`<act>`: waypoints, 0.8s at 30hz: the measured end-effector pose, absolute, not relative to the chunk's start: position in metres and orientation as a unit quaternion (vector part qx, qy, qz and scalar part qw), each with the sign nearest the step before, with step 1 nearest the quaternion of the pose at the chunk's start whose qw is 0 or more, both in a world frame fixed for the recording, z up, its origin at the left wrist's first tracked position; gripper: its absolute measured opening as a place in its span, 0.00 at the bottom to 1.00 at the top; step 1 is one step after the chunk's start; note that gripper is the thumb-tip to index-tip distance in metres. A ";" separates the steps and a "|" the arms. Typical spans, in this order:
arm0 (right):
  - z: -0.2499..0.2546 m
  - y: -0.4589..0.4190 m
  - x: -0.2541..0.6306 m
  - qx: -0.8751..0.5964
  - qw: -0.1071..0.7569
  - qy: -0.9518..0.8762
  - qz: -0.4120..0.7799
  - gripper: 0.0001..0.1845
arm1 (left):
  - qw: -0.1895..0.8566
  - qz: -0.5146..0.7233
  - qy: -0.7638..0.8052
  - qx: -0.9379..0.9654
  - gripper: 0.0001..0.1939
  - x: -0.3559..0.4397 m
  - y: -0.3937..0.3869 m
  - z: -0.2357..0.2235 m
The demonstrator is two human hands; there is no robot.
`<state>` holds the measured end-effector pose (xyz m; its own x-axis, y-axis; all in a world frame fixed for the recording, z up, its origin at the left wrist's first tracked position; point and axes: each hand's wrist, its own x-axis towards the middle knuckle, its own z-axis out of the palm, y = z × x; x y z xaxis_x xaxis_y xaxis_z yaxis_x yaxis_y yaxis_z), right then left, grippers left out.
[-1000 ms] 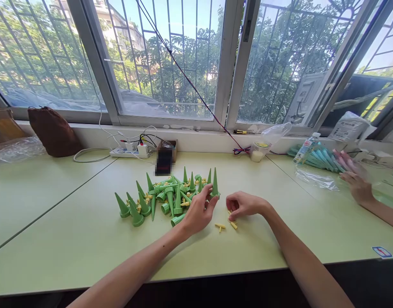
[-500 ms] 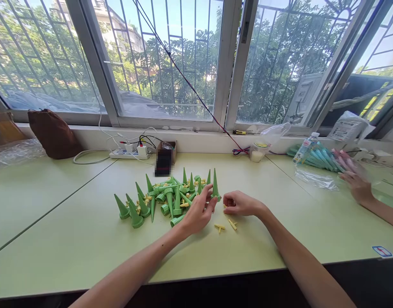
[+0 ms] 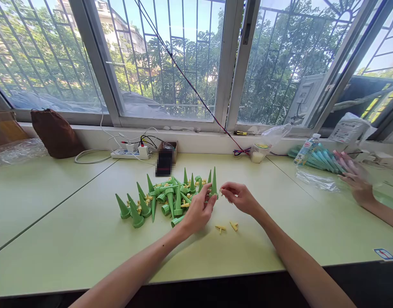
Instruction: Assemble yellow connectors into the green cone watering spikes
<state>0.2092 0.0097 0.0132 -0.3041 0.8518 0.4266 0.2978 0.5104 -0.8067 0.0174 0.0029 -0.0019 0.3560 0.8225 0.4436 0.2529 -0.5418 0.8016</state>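
Note:
My left hand grips the base of an upright green cone spike, fingers wrapped round it. My right hand is raised just right of that cone, fingertips pinched on a small yellow piece held close to the cone's base. A pile of green cone spikes mixed with yellow bits lies to the left of my hands. Two loose yellow pieces rest on the pale green table below my right hand.
Another person's hand is at the right by teal cones and a plastic bag. A power strip, dark box, jar, bottle and brown pouch line the window sill.
My right hand lifted off the table with a yellow piece and moved up and left to the cone's base. My left hand kept holding the cone.

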 end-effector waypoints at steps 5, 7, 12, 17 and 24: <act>0.016 0.006 0.205 -0.373 0.453 -0.744 0.321 0.14 | 0.310 0.430 0.353 0.771 0.20 0.017 0.002 0.000; 0.017 0.005 0.205 -0.371 0.453 -0.744 0.321 0.14 | 0.302 0.428 0.357 0.773 0.20 0.018 0.002 0.000; 0.017 0.005 0.205 -0.374 0.459 -0.739 0.321 0.14 | 0.285 0.425 0.368 0.776 0.20 0.018 0.002 -0.001; 0.015 0.006 0.206 -0.378 0.462 -0.733 0.326 0.13 | 0.275 0.419 0.375 0.780 0.21 0.017 0.001 -0.001; 0.013 0.006 0.205 -0.380 0.458 -0.727 0.342 0.13 | 0.275 0.413 0.374 0.784 0.20 0.017 0.002 -0.002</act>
<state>0.2051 0.0056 0.0126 -0.2919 0.8659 0.4062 0.2384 0.4772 -0.8458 0.0168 0.0021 -0.0022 0.3798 0.8134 0.4407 0.3593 -0.5687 0.7399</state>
